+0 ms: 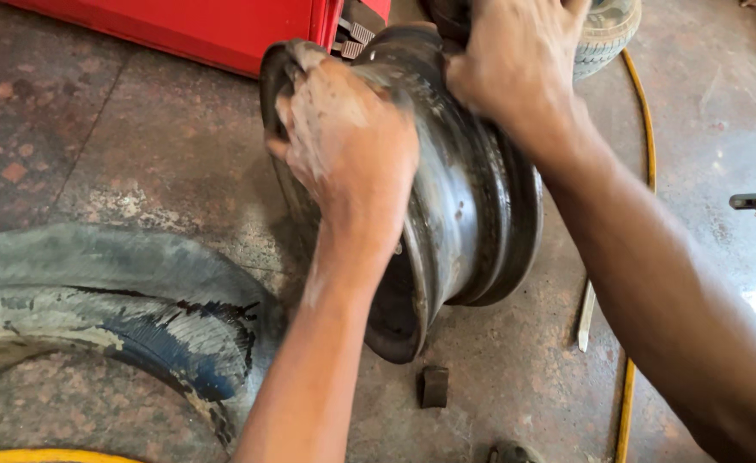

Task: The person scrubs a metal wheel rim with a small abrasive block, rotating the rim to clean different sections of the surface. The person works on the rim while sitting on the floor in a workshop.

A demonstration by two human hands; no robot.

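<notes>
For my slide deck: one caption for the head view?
Both hands grip an upright steel rim beside a tyre.

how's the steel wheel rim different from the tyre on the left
The steel wheel rim stands upright on its edge, gripped by the left hand and the right hand; the tyre lies flat on the floor, untouched. The rim is grey, scuffed metal with a smooth stepped barrel; the tyre is black rubber smeared with pale and bluish patches. The rim shows almost whole; the tyre runs out of frame. Both are round, worn and dirty.
</notes>
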